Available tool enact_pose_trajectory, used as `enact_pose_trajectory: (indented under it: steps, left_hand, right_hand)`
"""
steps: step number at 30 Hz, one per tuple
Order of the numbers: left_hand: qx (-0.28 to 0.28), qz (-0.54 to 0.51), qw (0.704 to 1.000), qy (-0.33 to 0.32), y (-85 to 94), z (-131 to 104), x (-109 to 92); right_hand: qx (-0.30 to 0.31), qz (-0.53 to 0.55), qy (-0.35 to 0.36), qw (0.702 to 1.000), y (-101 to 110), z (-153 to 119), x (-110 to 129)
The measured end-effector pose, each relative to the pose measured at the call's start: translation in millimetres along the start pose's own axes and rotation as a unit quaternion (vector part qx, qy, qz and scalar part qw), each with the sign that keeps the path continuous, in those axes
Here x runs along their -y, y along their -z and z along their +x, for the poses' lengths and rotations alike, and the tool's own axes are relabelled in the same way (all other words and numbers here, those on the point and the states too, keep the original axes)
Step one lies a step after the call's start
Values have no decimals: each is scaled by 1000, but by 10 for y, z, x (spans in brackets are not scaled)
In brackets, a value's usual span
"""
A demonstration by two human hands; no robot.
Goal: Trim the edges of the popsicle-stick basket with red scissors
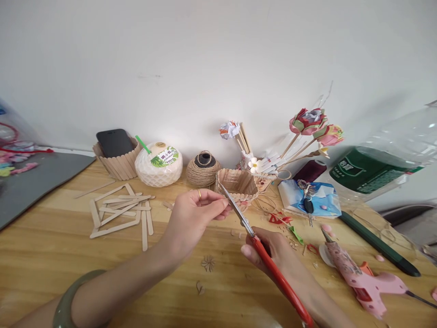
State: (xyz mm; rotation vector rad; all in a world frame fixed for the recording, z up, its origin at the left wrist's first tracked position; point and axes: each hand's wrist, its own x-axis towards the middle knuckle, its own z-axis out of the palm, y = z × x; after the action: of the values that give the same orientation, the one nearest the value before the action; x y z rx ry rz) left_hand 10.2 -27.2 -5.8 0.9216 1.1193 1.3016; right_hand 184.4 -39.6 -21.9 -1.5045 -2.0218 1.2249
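My left hand [201, 212] is pinched closed in the middle of the view, thumb against the fingers. What it pinches is too small and hidden to name. In my right hand [273, 248] are scissors [254, 232] with long red handles, their metal blades pointing up and left to the left fingertips. Just behind the hands stands a small basket [239, 182] made of wooden sticks. On the table [164, 287] below the left hand lie a small flower-shaped piece [208, 263] and a small leaf-like piece [200, 287].
Popsicle sticks [119, 209] lie at left. Behind stand a stick holder with a phone [114, 143], a wrapped coconut [159, 164], twine [203, 168] and paper flowers [309, 120]. At right are a tissue pack [307, 198], a pink glue gun [358, 269] and a large bottle [368, 168].
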Motion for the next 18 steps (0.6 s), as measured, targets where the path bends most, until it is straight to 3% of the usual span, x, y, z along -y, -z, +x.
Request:
enact_pose_trajectory:
  steps: [18]
  left_hand:
    - [7,47,999,-4,17,34,2]
  right_hand:
    - [-13,-37,-30,999,22,10,36]
